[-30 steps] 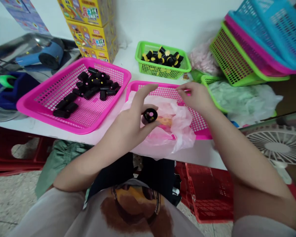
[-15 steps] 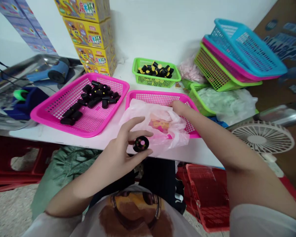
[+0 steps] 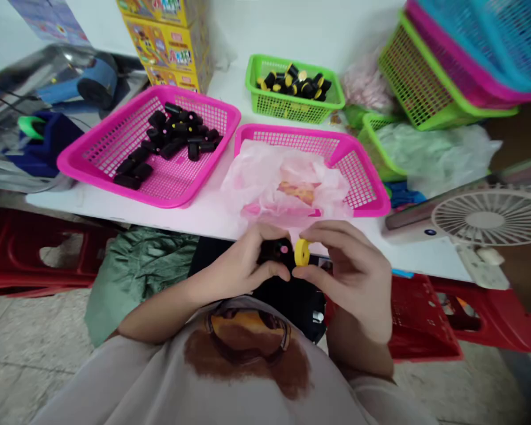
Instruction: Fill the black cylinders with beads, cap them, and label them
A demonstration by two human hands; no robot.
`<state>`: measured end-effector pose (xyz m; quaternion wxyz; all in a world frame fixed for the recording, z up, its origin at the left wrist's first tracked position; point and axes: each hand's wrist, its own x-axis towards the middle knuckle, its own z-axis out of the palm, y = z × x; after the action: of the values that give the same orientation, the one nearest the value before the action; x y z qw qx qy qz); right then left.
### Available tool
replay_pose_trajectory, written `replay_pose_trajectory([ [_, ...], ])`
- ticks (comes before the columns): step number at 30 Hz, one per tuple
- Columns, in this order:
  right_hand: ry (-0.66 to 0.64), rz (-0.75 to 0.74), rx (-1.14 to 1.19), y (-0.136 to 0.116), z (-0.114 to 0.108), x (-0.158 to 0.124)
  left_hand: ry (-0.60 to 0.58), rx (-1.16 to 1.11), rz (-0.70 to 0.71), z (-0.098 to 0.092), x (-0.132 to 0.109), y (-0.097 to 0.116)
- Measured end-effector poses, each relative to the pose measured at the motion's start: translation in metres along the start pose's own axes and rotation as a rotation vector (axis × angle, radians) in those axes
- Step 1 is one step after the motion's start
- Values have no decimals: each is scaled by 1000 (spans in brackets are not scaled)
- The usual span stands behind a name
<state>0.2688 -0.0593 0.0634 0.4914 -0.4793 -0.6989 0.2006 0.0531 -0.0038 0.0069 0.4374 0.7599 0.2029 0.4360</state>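
Observation:
My left hand (image 3: pixel 243 265) grips a black cylinder (image 3: pixel 278 250) whose end shows a small pink spot. Facing it, my right hand (image 3: pixel 354 271) pinches a round yellow cap (image 3: pixel 301 252) with a small hole in its middle. A narrow gap parts the cap from the cylinder. Both hands are in front of the table edge, above my lap. Just beyond them, a thin pinkish plastic bag (image 3: pixel 269 177) with yellow pieces inside lies over a pink basket (image 3: pixel 367 171). To the left, another pink basket (image 3: pixel 194 192) holds several black cylinders (image 3: pixel 174 133).
At the back, a green basket (image 3: pixel 292 109) contains black cylinders with yellow ends. Yellow boxes (image 3: pixel 172 50) are stacked by the wall. On the right are stacked baskets (image 3: pixel 451 65) and a small fan (image 3: pixel 482 218). A blue tape dispenser (image 3: pixel 48 141) stands far left.
My right hand has come out of the bag with a yellow cap and moved beside my left hand. The left hand has turned the black cylinder towards it. The view has shifted.

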Motion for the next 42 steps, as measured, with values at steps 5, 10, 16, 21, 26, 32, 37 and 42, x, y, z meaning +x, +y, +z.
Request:
replay_pose_trajectory([
  [5,15,61,-45,4,15,-34,-128,-116,-26,17,-21,-14],
  [10,21,66,-95,0,17,-41,-168,-153,-48,26,-28,-19],
  [16,47,67,-135,-7,19,-48,-63,-106,38,29,-25,-18],
  [21,72,-34,-219,-1,25,-50,-88,-419,-200,34,-20,-8],
  [26,42,-186,-93,22,33,-48,-37,-733,-544,45,-14,2],
  [32,48,-242,23,36,41,-48,45,-1084,-672,50,-2,10],
  [37,-5,-322,-1,41,37,-46,63,-1201,-692,49,0,13],
  [42,13,-312,69,43,41,-50,79,-1211,-703,51,-1,13],
])
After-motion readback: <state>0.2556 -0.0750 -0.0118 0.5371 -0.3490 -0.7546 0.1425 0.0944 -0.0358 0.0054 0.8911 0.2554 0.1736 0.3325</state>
